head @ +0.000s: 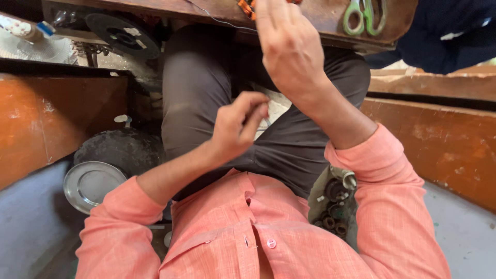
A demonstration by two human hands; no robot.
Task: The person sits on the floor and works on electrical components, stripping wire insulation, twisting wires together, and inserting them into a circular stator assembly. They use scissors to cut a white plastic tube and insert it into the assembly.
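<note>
My left hand point(238, 125) is nearest, over my lap, fingers pinched narrow; whether on the thread point(217, 19) I cannot tell. My right hand point(289, 49) reaches the bench point(320, 15) edge, grip unclear, scissors point(364, 15) near.

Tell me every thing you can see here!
Scissors: one, green handles, on the wooden table edge, top right.
Thread: one, thin, pale, across the table edge, top middle.
Black wheel: one, top left.
Metal plate: one, silver, low on the left.
Dark cloth: one, navy, top right.
Dark round parts: several, beside the right hip.
Left hand: fingers pinched, above the lap.
Right hand: raised toward the table.
</note>
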